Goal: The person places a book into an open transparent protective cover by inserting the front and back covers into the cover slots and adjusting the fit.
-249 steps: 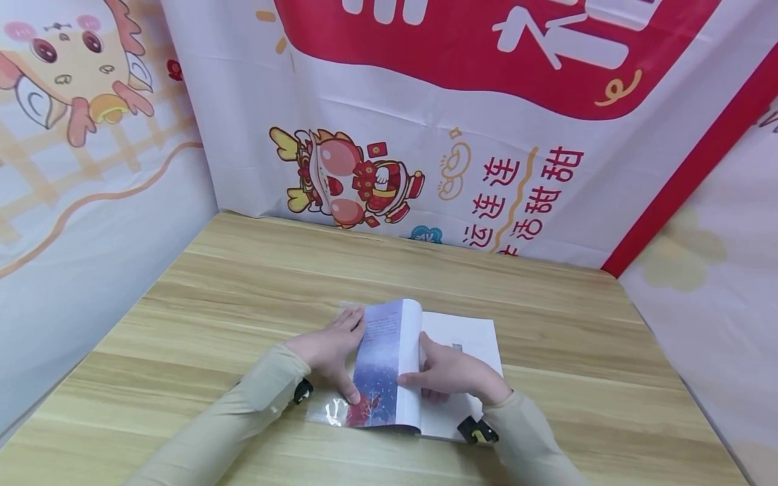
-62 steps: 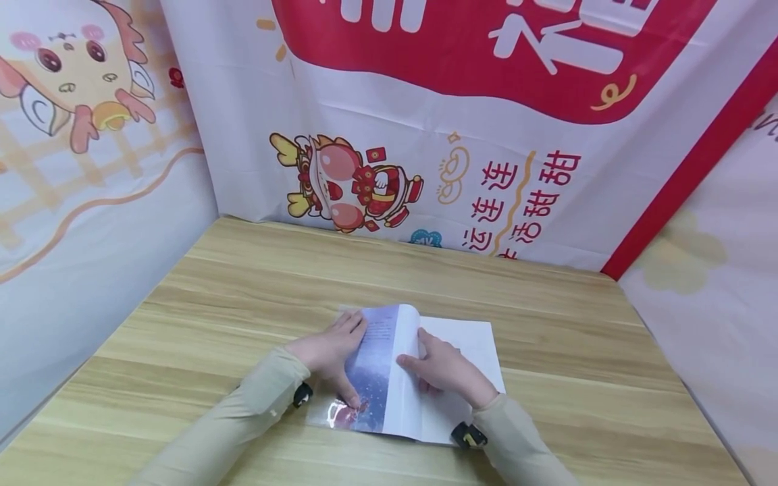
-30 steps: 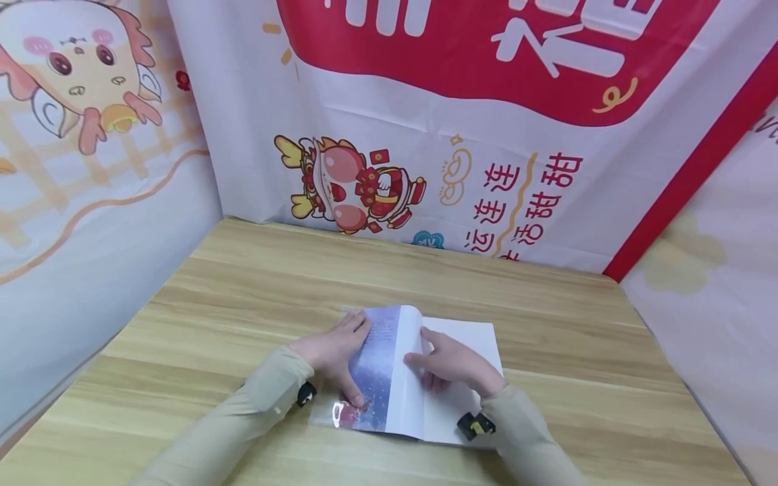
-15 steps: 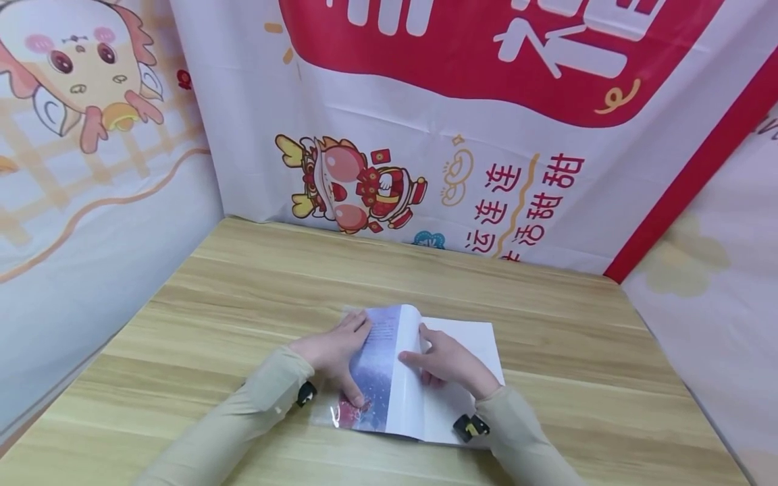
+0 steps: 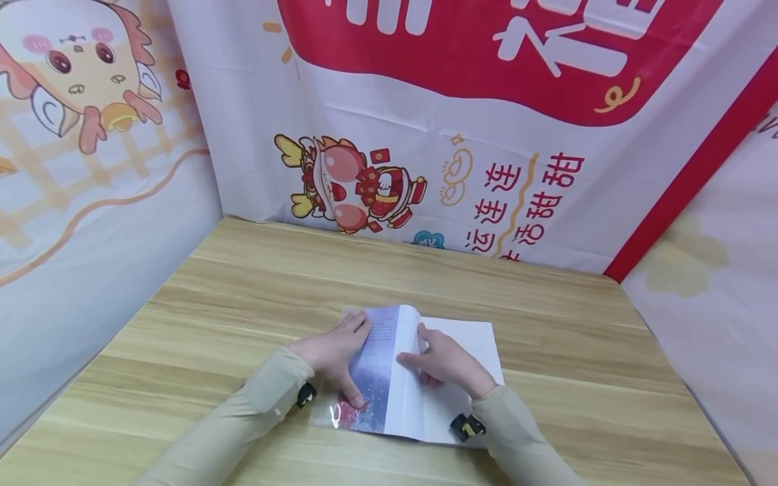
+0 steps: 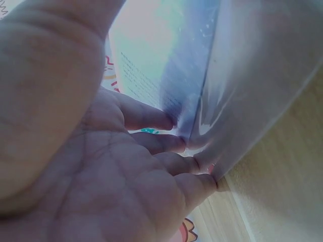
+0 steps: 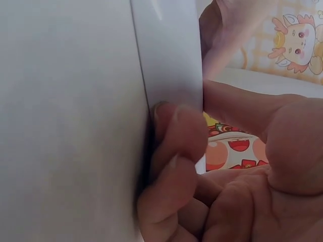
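Table [image 5: 273, 270]: light wood grain
Back cloth [image 5: 246, 135]: white, red patch [image 5: 458, 47], sideways cartoon dragon [image 5: 349, 185], red lettering [image 5: 543, 206]
Left cloth [image 5: 121, 270]: white, orange checks [image 5: 55, 194], upside-down cartoon animal [image 5: 85, 77]
Right cloth [image 5: 729, 351]: white, faint yellow flower [image 5: 687, 263]

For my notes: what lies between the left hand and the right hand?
In the head view, a purple printed sheet and a curved white strip lie between the left hand and the right hand.

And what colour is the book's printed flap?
The printed flap is bluish purple with a red patch; it shows best in the head view.
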Available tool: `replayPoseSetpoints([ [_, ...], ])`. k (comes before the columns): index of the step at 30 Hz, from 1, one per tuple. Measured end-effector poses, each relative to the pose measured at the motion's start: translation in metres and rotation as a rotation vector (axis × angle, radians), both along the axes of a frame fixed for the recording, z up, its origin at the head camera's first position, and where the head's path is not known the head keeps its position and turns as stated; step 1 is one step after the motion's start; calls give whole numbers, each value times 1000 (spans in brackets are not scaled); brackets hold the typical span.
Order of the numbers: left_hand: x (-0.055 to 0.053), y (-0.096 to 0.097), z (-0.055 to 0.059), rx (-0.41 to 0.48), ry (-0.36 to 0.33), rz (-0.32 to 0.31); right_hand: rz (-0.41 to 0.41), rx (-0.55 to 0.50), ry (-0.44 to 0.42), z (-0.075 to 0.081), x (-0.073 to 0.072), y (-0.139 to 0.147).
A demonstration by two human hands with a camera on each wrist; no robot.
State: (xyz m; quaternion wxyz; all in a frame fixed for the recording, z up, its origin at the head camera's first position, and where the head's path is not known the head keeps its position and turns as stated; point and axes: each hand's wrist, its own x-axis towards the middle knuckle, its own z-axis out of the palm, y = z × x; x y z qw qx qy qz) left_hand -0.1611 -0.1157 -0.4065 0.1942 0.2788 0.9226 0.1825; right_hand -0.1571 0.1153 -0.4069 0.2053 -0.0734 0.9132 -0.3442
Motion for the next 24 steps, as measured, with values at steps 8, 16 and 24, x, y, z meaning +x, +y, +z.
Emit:
replayPoseSetpoints([
  [8,1,0,1,-10,20,-14,-13,22,-2,0,1,-2],
  [16,3,1,2,6,-7,1,1,15,-38,5,0,4],
  [24,4,0,2,11,-13,9,-1,-4,-38,2,-1,1],
])
